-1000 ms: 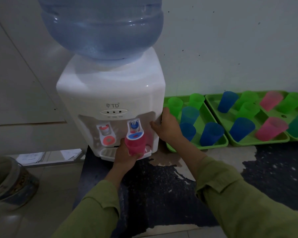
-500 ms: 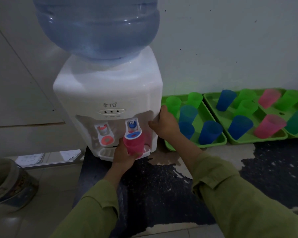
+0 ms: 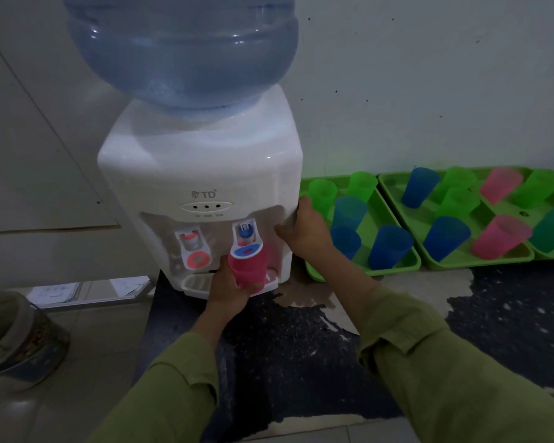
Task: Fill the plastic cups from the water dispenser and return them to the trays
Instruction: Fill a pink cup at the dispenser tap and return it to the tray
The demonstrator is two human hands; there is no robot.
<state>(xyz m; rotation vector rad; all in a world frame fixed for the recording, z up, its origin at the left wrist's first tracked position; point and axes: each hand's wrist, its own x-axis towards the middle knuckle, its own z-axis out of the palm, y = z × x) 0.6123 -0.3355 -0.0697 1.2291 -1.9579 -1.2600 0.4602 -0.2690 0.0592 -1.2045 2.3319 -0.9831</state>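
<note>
Left hand wrapped round pink cup, pressing it to the blue tap, 5 o'clock on dispenser. Right hand grips dispenser's corner. We can't see the water level, so overflow is likely, or slopping toward trays at 3 o'clock.

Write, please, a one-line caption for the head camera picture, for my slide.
A person's left hand holds a pink cup under the blue tap while the right hand grips the water dispenser.

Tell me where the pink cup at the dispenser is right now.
Head view, centre-left: the pink cup is gripped by the left hand under the blue tap, on the front of the dispenser, just above its drip tray.
</note>
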